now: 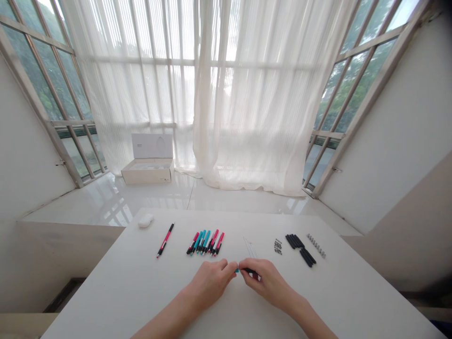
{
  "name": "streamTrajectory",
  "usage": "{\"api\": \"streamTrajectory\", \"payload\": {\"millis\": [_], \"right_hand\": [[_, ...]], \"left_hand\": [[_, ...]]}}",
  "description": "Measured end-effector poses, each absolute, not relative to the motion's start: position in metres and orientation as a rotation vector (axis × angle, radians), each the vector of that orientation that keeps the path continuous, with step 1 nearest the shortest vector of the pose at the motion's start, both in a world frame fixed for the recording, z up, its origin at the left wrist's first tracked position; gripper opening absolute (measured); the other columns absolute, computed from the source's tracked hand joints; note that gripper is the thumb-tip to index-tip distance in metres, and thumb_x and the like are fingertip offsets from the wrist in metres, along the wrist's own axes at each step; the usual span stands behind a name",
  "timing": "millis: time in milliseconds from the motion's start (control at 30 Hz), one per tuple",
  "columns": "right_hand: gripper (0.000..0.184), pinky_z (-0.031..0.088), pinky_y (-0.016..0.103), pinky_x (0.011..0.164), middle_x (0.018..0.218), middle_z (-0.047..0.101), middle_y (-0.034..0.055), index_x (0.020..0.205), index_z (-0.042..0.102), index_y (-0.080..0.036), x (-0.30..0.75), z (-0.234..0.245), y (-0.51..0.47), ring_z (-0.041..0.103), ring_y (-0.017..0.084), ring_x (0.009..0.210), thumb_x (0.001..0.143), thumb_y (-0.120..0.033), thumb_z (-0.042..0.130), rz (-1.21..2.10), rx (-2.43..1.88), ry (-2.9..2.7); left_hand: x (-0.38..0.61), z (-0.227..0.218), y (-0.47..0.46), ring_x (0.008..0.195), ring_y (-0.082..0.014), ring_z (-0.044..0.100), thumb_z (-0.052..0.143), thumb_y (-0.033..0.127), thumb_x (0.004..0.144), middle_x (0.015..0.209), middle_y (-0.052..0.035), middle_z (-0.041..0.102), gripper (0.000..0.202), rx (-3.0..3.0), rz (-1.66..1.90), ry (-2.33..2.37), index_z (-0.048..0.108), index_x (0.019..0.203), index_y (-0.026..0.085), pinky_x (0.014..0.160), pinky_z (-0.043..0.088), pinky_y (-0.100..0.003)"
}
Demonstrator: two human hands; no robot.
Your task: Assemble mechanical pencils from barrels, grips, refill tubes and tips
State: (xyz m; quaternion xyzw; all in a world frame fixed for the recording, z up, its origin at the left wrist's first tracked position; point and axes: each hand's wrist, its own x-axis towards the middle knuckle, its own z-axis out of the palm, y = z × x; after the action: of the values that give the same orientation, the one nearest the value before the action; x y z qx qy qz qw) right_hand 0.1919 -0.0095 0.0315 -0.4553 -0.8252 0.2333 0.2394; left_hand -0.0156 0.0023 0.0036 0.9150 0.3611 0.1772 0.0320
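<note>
Head view: now pinching a teal piece [237, 270] in the left hand [213, 281], a black piece [250, 270] in the right hand [265, 278], with snug grips, close together over the tabletop [141, 292], probably for steady alignment.

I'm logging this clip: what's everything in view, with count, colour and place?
Curtain: one, white, back
Windows: two uncovered, grey-framed, either side
Walls: two, pale, far left and right
Ledge: one, white, behind table
Box: one, white, on ledge, lid up
Table: one, white, centre
Case: one, white, table's far left
Pen: one, pink and black, right of case
Barrels: several, pink or teal with black, right of pen
Refills: several, pale, right of barrels
Small parts: several, dark, right of refills
Grips: several, black, right of those
Tips: several, grey, rightmost
Left hand: one, bare, near side, holding teal part
Right hand: one, bare, beside it, holding black part
</note>
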Motion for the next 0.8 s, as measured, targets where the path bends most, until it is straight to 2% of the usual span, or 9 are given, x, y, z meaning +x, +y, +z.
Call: {"api": "streamTrajectory", "payload": {"millis": [333,633,800], "right_hand": [[0.018,0.04,0.021,0.06,0.071,0.065,-0.0015,0.087,0.065,-0.021,0.1923,0.0349,-0.0126,0.052,0.011,0.06,0.088,-0.026,0.047,0.71,-1.271,-2.26],[0.013,0.04,0.023,0.063,0.076,0.07,-0.0033,0.1,0.053,-0.024,0.1931,0.0321,-0.0139,0.056,0.013,0.063,0.088,-0.026,0.051,0.836,-1.277,-2.243],[0.007,0.039,0.023,0.062,0.075,0.069,-0.0026,0.09,0.054,-0.024,0.1913,0.0309,-0.0144,0.056,0.013,0.064,0.088,-0.029,0.051,0.799,-1.312,-2.242]], "left_hand": [[-0.0152,-0.0003,-0.0002,0.07,-0.0159,0.064,0.044,0.025,0.098,0.082,0.0,0.066,0.007,2.74,0.647,1.106,0.049,0.1,0.02,0.055,0.039,-0.022],[-0.0156,0.0029,-0.001,0.07,-0.0161,0.064,0.046,0.024,0.097,0.082,-0.0008,0.067,0.007,2.747,0.607,1.08,0.051,0.096,0.02,0.055,0.039,-0.022],[-0.0167,0.0027,-0.0002,0.07,-0.0162,0.064,0.044,0.023,0.098,0.083,-0.0005,0.066,0.008,2.763,0.596,1.067,0.051,0.097,0.02,0.055,0.039,-0.023]]}}
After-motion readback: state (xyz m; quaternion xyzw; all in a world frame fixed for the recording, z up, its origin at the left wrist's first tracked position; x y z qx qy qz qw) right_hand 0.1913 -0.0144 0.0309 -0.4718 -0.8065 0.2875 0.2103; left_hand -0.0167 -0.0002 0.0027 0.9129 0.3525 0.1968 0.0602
